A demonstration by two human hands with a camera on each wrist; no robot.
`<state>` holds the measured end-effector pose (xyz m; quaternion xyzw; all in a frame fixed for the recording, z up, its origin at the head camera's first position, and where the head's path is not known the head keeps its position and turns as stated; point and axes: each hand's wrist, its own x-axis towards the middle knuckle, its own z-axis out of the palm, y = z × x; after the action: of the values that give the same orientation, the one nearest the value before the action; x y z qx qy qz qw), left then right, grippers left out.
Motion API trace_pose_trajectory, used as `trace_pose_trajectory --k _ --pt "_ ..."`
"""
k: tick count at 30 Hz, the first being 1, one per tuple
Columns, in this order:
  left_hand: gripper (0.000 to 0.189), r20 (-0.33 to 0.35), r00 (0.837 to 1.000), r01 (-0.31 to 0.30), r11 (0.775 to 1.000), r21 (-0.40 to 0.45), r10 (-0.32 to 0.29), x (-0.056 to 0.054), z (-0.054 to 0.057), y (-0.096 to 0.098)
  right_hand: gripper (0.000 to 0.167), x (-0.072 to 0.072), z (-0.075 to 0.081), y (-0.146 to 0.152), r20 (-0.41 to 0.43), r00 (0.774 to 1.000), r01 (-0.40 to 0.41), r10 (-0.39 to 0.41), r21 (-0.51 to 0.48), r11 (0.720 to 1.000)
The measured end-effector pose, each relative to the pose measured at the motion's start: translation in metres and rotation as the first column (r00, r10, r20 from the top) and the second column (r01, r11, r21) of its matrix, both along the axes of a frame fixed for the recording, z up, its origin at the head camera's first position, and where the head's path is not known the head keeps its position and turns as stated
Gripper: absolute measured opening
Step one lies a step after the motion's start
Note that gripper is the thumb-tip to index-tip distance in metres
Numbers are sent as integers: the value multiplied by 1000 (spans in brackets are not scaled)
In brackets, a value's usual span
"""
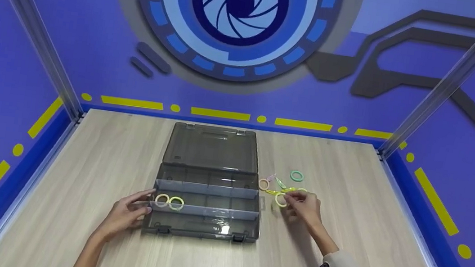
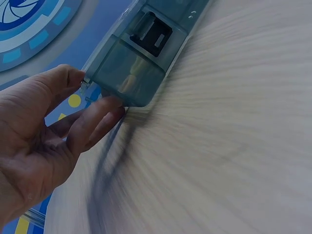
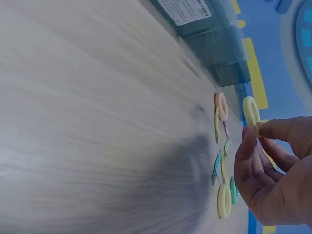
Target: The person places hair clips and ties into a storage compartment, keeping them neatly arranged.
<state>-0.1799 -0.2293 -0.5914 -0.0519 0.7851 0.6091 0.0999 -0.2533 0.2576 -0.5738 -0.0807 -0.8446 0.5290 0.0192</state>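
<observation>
A pale yellow hair tie (image 1: 280, 200) is pinched between the thumb and fingertips of my right hand (image 1: 304, 206), raised over the table right of the box. My left hand (image 1: 124, 212) grips the left end of a smoky clear storage box (image 1: 205, 226), its fingertips at the rim and corner in the left wrist view. The box lies with its lid (image 1: 213, 148) folded back. Two yellowish hair ties (image 1: 161, 200) sit side by side at the left of its middle row. Beyond my right hand lie a peach hair tie (image 1: 264, 184), a green hair tie (image 1: 296, 176) and several small hair clips (image 1: 280, 183).
Two translucent dividers (image 1: 208, 189) split the box into three long rows. Another yellow hair tie (image 3: 224, 201) lies among the clips in the right wrist view. Blue printed panels (image 1: 223, 100) and metal posts (image 1: 45, 37) enclose the wooden table (image 1: 118, 146) at the back and sides.
</observation>
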Motion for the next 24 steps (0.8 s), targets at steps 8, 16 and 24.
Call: trace_pose_trajectory --k 8,16,24 --pt "54 -5 1000 -14 1000 -15 14 0 0 1 15 2 9 0 20 1000 -18 20 -91 996" --pt "54 17 999 -28 999 -19 28 1 -1 1 17 4 17 -10 59 997 -37 47 -164 986" --pt "55 16 1000 -22 1000 -16 22 2 1 0 20 0 26 -32 50 994 -81 93 -202 976"
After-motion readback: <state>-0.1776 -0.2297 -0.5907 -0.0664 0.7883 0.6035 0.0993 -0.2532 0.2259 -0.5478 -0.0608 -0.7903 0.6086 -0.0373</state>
